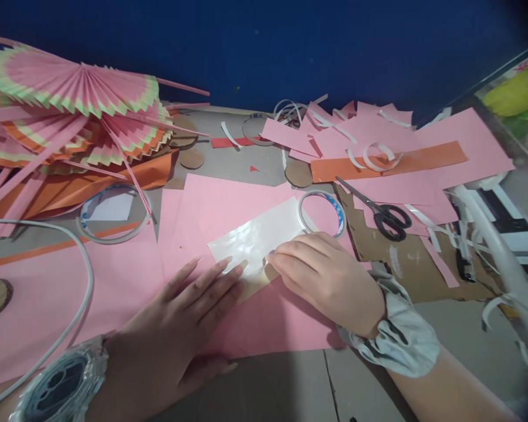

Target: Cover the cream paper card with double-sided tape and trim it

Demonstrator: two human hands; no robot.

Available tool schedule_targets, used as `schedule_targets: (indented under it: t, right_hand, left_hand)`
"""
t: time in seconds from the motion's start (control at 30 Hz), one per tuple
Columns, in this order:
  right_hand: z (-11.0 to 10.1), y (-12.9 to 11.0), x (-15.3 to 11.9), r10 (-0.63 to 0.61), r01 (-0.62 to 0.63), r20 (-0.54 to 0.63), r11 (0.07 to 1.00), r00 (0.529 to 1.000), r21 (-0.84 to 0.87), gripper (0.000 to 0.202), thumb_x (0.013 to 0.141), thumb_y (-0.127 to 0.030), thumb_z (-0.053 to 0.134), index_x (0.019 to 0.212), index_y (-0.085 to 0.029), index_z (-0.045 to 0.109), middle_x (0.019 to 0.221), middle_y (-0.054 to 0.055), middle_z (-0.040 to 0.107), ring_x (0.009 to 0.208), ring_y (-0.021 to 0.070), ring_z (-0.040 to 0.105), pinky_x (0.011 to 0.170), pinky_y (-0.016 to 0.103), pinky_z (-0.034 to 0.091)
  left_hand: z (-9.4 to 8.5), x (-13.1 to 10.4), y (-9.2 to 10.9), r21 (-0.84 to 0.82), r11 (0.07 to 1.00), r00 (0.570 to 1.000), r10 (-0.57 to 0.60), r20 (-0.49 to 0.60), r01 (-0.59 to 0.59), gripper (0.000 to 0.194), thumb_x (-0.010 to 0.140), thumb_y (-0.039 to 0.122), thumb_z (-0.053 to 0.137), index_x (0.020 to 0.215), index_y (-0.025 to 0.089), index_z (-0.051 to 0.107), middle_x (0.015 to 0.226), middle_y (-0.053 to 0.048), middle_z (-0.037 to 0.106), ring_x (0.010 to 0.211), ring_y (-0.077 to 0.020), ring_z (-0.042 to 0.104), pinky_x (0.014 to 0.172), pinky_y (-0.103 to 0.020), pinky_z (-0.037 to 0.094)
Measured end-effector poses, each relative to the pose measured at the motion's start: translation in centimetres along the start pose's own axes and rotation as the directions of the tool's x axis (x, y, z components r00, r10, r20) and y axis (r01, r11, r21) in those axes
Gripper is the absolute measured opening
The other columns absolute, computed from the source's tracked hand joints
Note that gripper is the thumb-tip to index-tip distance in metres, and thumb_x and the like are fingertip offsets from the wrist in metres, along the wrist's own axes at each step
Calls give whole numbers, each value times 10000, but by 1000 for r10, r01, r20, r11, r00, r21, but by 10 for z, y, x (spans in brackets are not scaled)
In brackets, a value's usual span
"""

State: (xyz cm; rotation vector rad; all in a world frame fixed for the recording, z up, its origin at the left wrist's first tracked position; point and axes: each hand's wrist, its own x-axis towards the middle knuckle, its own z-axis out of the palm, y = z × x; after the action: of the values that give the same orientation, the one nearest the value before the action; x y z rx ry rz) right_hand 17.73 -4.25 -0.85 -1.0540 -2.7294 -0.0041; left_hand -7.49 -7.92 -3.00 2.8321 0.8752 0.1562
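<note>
On pink paper (215,189), a glossy white sheet (257,225) lay aslant. Left hand (182,313) lay flat, fingers slightly apart, fingertips on the sheet's near left part. Right hand (323,272) sat at its near right edge, fingers bunched, thumb hidden; could not tell whether they pinched anything. Tape roll (335,206) lay at the sheet's right end; scissors (385,218) lay farther right.

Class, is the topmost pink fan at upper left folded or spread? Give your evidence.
Spread: the pleats of the topmost pink fan radiate outward to a wide, zigzag green rim.
</note>
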Motion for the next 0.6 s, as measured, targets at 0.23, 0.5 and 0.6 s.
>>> schedule_targets:
  t: [0.23,0.5,0.6]
  right_hand:
    - [1,2,-2,41,-39,-91,999,995,26,120,853,-92,509,895,-134,614,822,71,658,825,204,579,770,364,447]
    - [-7,7,-4,229,-205,-116,961,967,187,155,855,-145,500,999,-169,551,924,66,645,881,208,569,835,391,436]
    - [-8,8,-6,283,-249,-120,939,952,239,85,865,-181,530,950,-186,536,913,59,625,895,202,558,835,370,431]
  left_hand:
    - [2,0,1,-36,999,1000,-26,-15,26,686,867,581,419,1409,168,346,1484,-39,322,1346,-229,312,1148,-392,59]
    - [0,-1,0,-16,1000,1000,-11,8,11,643,884,514,439,1411,158,342,1491,-46,307,1349,-234,304,1145,-405,79]
    - [0,-2,1,-14,1000,1000,-17,10,17,650,885,503,446,1422,161,317,1501,-39,284,1358,-225,284,1146,-401,75]
